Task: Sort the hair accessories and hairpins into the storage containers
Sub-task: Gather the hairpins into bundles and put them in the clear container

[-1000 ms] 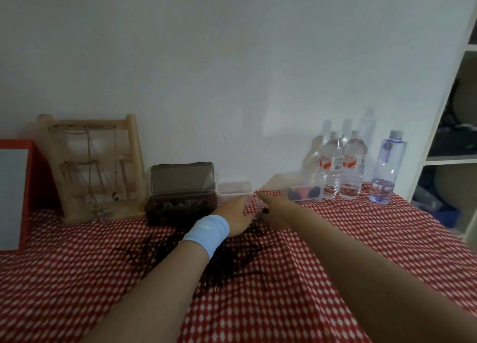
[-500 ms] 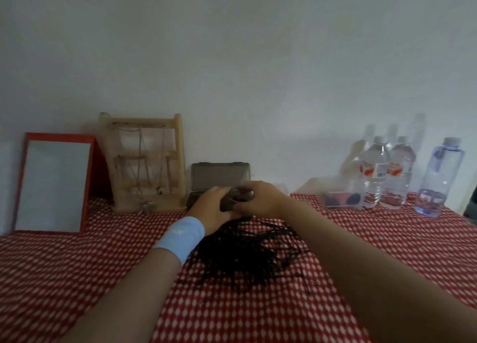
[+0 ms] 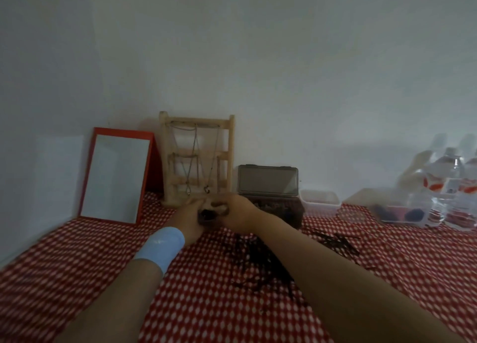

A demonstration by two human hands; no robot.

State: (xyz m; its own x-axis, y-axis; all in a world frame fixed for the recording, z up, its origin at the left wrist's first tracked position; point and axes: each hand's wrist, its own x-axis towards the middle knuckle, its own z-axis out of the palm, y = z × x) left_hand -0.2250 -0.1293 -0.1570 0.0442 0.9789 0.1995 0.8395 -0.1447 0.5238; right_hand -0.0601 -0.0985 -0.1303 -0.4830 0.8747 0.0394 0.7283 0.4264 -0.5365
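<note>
My left hand [image 3: 189, 217] and my right hand [image 3: 238, 213] meet at the middle of the table, and both hold a small dark hair accessory [image 3: 207, 213] between them; blur hides its shape. A pile of dark hairpins [image 3: 260, 260] lies on the cloth below my right forearm, and more hairpins [image 3: 335, 242] lie to the right. Behind my hands stands a dark storage box [image 3: 268, 182] with its lid up. A small clear container [image 3: 320, 202] sits right of it, and a clear container [image 3: 397, 212] farther right holds dark pieces.
A red-framed mirror [image 3: 116, 175] leans on the wall at left, beside a wooden jewellery rack [image 3: 197, 159]. Water bottles [image 3: 449, 185] stand at the far right. A red-and-white checked cloth [image 3: 77, 265] covers the table.
The view has swung to the left. Both hands came together in front of the dark box and now hold a dark accessory, lifted off the hairpin pile.
</note>
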